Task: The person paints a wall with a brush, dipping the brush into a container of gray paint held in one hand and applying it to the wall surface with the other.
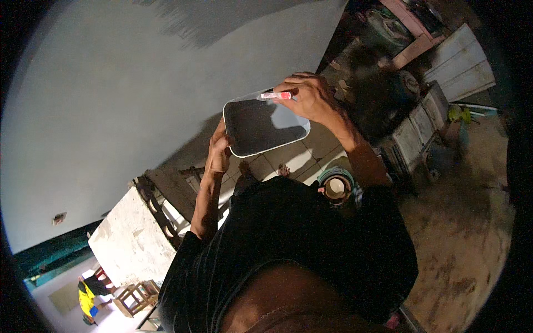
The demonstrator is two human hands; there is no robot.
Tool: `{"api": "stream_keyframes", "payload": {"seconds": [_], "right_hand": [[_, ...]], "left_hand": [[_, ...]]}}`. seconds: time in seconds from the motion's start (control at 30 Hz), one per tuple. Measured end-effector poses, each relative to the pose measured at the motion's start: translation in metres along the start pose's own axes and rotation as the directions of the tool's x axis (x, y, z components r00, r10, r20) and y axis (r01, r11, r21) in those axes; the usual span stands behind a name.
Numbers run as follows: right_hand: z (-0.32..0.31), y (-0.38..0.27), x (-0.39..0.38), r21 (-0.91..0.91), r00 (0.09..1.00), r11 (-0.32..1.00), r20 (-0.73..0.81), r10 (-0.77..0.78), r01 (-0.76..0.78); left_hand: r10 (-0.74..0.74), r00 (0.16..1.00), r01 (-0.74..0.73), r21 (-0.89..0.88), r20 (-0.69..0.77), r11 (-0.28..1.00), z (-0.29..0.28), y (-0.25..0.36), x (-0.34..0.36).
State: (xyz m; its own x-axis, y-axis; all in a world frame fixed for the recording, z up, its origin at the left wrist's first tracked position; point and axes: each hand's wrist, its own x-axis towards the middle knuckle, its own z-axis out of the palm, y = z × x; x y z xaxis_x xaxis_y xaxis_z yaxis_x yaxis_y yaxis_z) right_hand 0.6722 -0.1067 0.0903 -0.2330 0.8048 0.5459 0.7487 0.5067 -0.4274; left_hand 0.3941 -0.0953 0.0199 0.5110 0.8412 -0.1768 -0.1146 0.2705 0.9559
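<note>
A shallow rectangular container [252, 130] with a pale rim and dark, shadowed interior is held tilted in front of my body. My left hand [217, 149] grips its left side, fingers partly hidden by it. My right hand [311, 100] is closed on a white-and-red marker-like tube [276, 95] at the container's upper right rim; whether those fingers also grip the rim is hard to tell. Below, my bare feet [283, 170] show on the tiled floor [264, 164].
A grey wall [111, 111] fills the upper left. Stacked buckets [336, 187] stand by my feet. A pale board [125, 233] and wooden stool [136, 298] are lower left, near a person in yellow [87, 299]. Dark clutter, pale slabs [413, 127] and a pink frame [411, 53] line the right.
</note>
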Motion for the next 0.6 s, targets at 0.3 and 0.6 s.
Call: {"api": "stream_keyframes", "payload": {"seconds": [0.3, 0.6], "right_hand": [[-0.02, -0.029, -0.01, -0.156, 0.943, 0.942, -0.203, 0.263, -0.296], [-0.018, -0.035, -0.005, -0.046, 0.828, 0.859, 0.242, 0.505, -0.51]], "left_hand": [[-0.095, 0.988, 0.099, -0.022, 0.118, 0.995, -0.003, 0.018, 0.062], [-0.14, 0.928, 0.16, -0.031, 0.345, 0.987, -0.029, -0.02, 0.138]]}}
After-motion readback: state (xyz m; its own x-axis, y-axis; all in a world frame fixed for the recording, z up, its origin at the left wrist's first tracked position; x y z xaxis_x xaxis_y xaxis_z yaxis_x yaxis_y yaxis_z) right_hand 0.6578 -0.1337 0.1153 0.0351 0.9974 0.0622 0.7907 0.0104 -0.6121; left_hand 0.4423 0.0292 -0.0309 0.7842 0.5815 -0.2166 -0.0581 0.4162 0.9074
